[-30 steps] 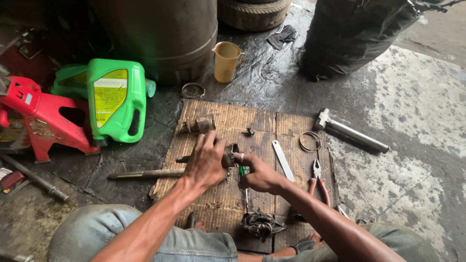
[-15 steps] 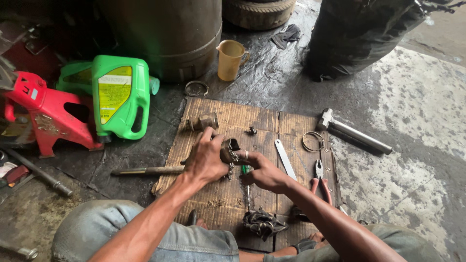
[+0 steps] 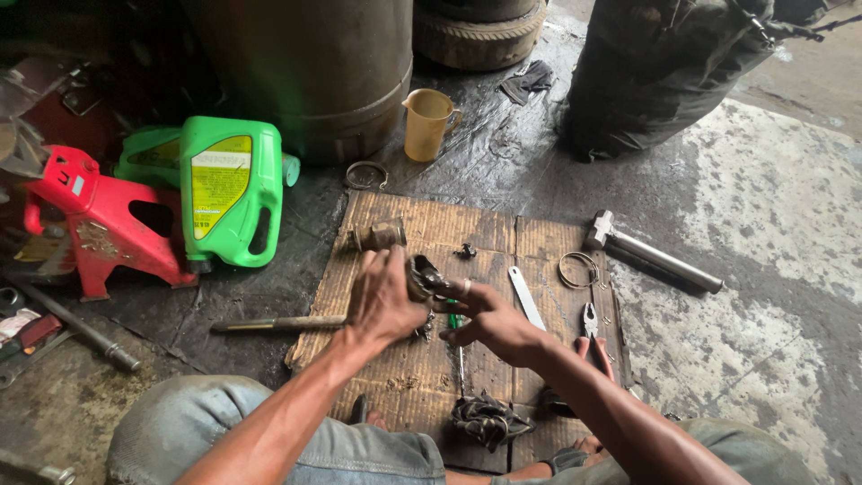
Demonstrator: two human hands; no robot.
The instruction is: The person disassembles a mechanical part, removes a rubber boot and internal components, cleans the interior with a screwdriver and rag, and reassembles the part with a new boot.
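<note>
left hand (image 3: 384, 301) & right hand (image 3: 489, 321) both grip a small dark greasy metal part (image 3: 426, 277) over the brown cardboard sheet (image 3: 422, 229), mid-fitting; next move prob needs a firm, steady hold. red-handled pliers (image 3: 590, 325) lie right.

Dark, oil-stained concrete floor (image 3: 503, 180) here, wet-looking near the top, with a paler, worn patch (image 3: 772, 207) off to the right. A flattened sheet of cardboard (image 3: 431, 224) lies spread on it. Behind that stands a big dark drum (image 3: 305, 72), a tyre (image 3: 480, 36) lying flat beside it, and a black sack (image 3: 655, 72) slumped further right. Daylight falls on the right side; the left corner sits in shadow.
</note>
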